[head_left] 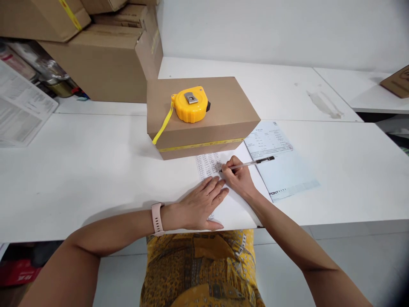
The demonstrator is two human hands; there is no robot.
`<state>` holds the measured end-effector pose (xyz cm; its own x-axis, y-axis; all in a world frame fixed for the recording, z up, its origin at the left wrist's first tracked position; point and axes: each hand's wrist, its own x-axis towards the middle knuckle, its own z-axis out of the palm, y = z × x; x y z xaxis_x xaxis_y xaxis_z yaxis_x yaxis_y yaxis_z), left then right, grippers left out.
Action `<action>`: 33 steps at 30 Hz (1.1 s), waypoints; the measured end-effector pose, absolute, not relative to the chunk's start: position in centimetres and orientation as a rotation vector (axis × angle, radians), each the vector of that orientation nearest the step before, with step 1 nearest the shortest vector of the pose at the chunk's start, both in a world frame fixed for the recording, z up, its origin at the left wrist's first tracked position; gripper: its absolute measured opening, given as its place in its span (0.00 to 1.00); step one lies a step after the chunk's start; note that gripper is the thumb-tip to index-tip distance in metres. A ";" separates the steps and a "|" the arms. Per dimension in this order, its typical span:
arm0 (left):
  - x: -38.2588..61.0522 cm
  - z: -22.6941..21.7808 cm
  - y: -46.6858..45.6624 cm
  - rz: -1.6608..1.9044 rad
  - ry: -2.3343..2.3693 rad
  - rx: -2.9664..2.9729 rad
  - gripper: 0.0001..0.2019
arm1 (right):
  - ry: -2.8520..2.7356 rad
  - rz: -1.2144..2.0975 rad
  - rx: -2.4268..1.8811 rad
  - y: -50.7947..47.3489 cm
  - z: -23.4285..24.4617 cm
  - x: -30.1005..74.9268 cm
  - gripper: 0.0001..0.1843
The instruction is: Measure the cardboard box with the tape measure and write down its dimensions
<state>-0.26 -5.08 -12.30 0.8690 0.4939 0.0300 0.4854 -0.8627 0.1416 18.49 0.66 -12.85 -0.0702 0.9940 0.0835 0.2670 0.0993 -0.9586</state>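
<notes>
My right hand (238, 175) is closed round a clear pen (255, 162), its tip touching a white sheet with a printed table (209, 164). My left hand (200, 204) lies flat on the same sheet with fingers stretched out, a pink watch on its wrist. Just behind the sheet stands a small cardboard box (223, 111) sealed with yellow tape. A yellow tape measure (191, 103) rests on its top, its strap hanging over the box's left front.
A pale blue printed form (284, 170) lies right of the sheet on the white table (79, 170). Large stacked cartons (108, 59) stand at the back left, with papers (19, 111) and jars beside them. A second table (358, 85) adjoins at the far right.
</notes>
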 end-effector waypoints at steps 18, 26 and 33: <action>-0.3 -12.4 -5.1 0.096 0.759 2.923 0.49 | -1.494 1.023 -1.298 0.7 -13.0 18.5 0.14; -0.2 -12.2 -5.0 0.102 0.762 2.925 0.49 | -1.498 1.028 -1.325 0.7 -12.8 18.5 0.14; -0.3 -12.1 -5.1 0.084 0.762 2.932 0.48 | -1.507 1.010 -1.318 0.7 -12.8 18.6 0.14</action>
